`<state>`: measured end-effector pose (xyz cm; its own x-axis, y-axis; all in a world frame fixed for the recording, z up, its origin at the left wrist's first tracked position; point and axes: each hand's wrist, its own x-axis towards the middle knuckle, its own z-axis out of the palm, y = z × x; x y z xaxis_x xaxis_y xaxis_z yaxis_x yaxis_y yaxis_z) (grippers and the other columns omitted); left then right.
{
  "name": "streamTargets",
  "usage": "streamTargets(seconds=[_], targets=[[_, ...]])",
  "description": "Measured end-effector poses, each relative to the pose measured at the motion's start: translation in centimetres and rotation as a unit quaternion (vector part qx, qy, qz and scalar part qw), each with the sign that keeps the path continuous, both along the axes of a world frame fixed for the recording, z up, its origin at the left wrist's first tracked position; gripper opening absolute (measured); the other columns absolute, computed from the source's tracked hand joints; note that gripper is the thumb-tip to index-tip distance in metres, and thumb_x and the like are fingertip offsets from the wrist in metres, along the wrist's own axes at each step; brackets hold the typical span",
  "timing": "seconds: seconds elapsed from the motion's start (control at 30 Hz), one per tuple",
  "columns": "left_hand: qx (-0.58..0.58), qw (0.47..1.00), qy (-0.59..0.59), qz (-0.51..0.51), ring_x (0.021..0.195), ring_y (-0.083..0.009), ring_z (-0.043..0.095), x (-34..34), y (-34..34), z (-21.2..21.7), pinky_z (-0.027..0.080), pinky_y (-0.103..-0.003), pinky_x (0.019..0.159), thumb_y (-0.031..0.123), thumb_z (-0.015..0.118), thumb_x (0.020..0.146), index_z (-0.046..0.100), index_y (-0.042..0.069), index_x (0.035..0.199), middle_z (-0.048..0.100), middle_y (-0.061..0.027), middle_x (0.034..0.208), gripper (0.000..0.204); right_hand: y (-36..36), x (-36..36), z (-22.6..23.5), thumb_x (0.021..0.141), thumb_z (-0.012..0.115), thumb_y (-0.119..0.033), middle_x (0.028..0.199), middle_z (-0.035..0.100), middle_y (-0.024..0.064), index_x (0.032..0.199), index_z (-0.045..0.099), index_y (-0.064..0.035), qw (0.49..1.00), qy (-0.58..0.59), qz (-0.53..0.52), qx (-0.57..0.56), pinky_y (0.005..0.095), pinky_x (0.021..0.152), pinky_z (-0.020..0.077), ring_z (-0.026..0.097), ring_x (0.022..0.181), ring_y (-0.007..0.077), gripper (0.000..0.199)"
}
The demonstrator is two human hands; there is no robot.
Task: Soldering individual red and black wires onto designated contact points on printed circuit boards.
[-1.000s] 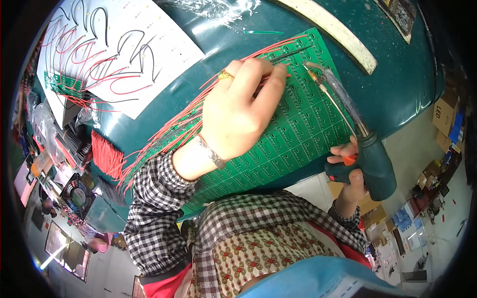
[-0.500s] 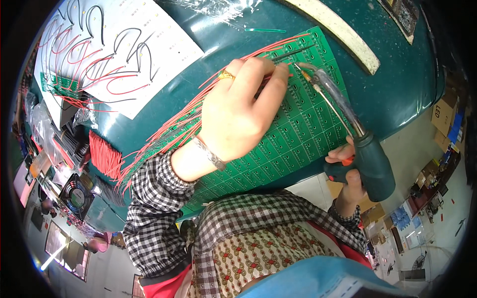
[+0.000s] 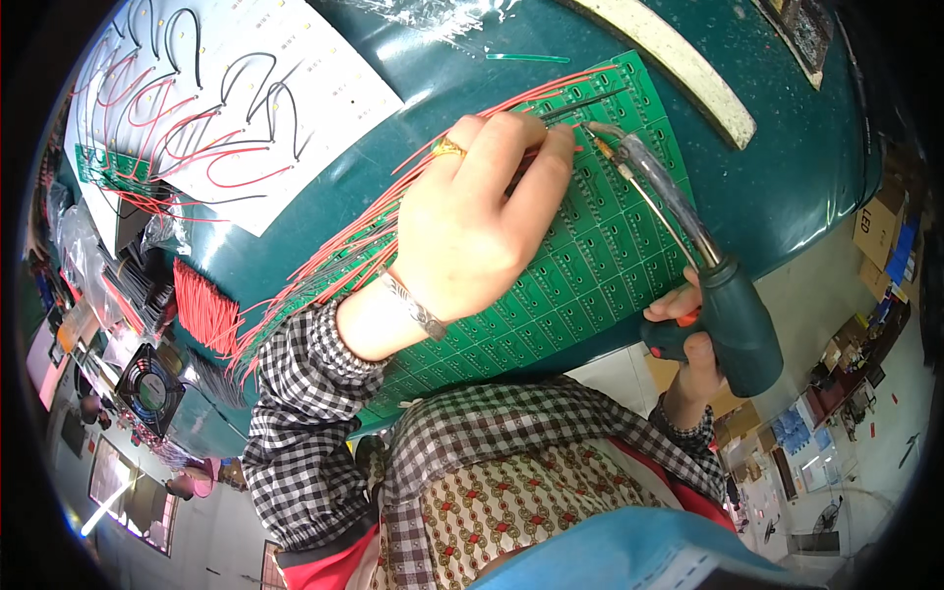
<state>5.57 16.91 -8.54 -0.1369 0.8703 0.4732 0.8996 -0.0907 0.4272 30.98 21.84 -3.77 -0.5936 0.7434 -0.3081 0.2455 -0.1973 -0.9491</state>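
Observation:
A large green panel of small circuit boards (image 3: pixel 590 256) lies on the table, with many red and black wires (image 3: pixel 339 246) running along its far left edge. My left hand (image 3: pixel 472 216) rests over the panel with its fingers pinched together; a short bit of red wire (image 3: pixel 578 149) shows at the fingertips. Much of that wire is hidden by the fingers. My right hand (image 3: pixel 693 344) grips the handle of a dark green soldering gun (image 3: pixel 742 329). Its tip, with a thin feed tube alongside, points at the panel just right of my left fingertips.
White sheets (image 3: pixel 324 98) carrying looped red and black wires lie at the far left. Nearer are a bundle of red wires (image 3: pixel 205 307) and a small black fan (image 3: pixel 149 385). A curved pale strip (image 3: pixel 678 69) lies beyond the panel, near a thin green tube (image 3: pixel 527 58).

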Motion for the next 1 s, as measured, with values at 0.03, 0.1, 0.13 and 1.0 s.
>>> streamTargets(seconds=[0.03, 0.1, 0.13, 1.0], targets=[[0.000, 1.000, 0.000, 0.000, 0.067, -0.0169, 0.052, 0.0, 0.0, 0.0, 0.044, -0.025, 0.051, 0.003, 0.064, 0.066, 0.064, 0.000, 0.094, 0.053, -0.0059, 0.086, 0.029, 0.0, 0.0, 0.0, 0.087, 0.061, -0.039, 0.093, 0.055, 0.0113, 0.126, 0.039, 0.0154, 1.000, 0.001, -0.005, -0.009, 0.0358, 0.071, 0.0535, 0.060, 0.084, 0.0241, 0.070], [0.006, 1.000, 0.000, -0.004, 0.067, -0.0168, 0.052, -0.1, 0.0, -0.1, 0.044, -0.025, 0.051, 0.003, 0.064, 0.065, 0.064, 0.000, 0.094, 0.053, -0.0060, 0.086, 0.029, 0.0, -0.1, 0.1, 0.087, 0.061, -0.039, 0.092, 0.055, 0.0112, 0.125, 0.040, 0.0152, 1.000, -0.004, 0.003, 0.005, 0.0357, 0.072, 0.0535, 0.060, 0.083, 0.0242, 0.070], [0.006, 1.000, 0.000, -0.003, 0.067, -0.0168, 0.052, -0.1, 0.0, 0.0, 0.044, -0.025, 0.051, 0.003, 0.064, 0.065, 0.064, 0.000, 0.094, 0.053, -0.0060, 0.086, 0.029, 0.0, -0.1, 0.1, 0.087, 0.061, -0.039, 0.091, 0.055, 0.0111, 0.125, 0.040, 0.0151, 1.000, -0.008, 0.011, 0.020, 0.0357, 0.072, 0.0535, 0.060, 0.082, 0.0243, 0.070], [-0.029, 0.998, -0.047, 0.023, 0.068, -0.0208, 0.056, 0.4, 0.0, 0.7, 0.047, -0.030, 0.056, -0.005, 0.069, 0.065, 0.067, 0.003, 0.094, 0.057, -0.0071, 0.084, 0.030, -0.2, 0.0, -0.2, 0.083, 0.065, -0.043, 0.084, 0.051, 0.0069, 0.126, 0.042, 0.0126, 0.999, 0.006, -0.038, -0.038, 0.0388, 0.071, 0.0541, 0.056, 0.077, 0.0205, 0.073]])
